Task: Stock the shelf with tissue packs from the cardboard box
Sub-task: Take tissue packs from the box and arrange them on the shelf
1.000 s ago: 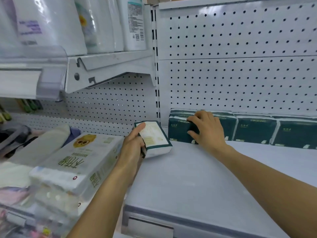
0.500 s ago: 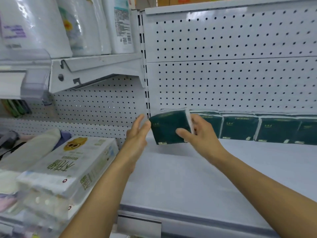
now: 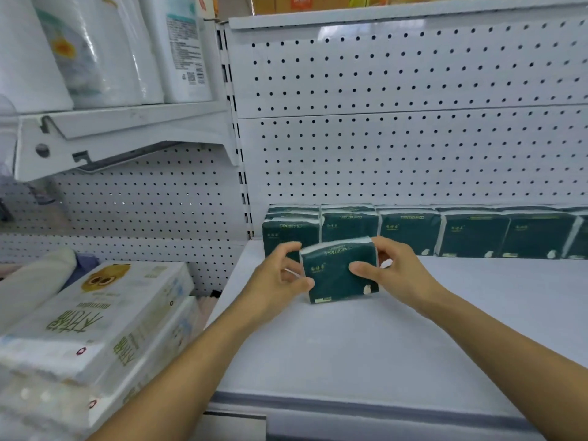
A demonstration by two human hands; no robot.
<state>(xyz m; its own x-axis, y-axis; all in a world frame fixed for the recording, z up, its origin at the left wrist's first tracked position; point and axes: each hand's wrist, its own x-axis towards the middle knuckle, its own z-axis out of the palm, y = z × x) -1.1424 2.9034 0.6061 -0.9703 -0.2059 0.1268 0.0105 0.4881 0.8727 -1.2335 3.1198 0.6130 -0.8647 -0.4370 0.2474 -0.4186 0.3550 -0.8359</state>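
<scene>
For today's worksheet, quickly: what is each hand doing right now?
Left hand: holding the green tissue pack.
Right hand: holding the same pack.

White pegboard back wall (image 3: 397, 148) behind white metal shelving.

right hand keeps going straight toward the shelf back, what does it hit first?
Most likely the row of dark green tissue packs against the white pegboard. The right hand grips a dark green tissue pack just before them; depth unclear.
</scene>
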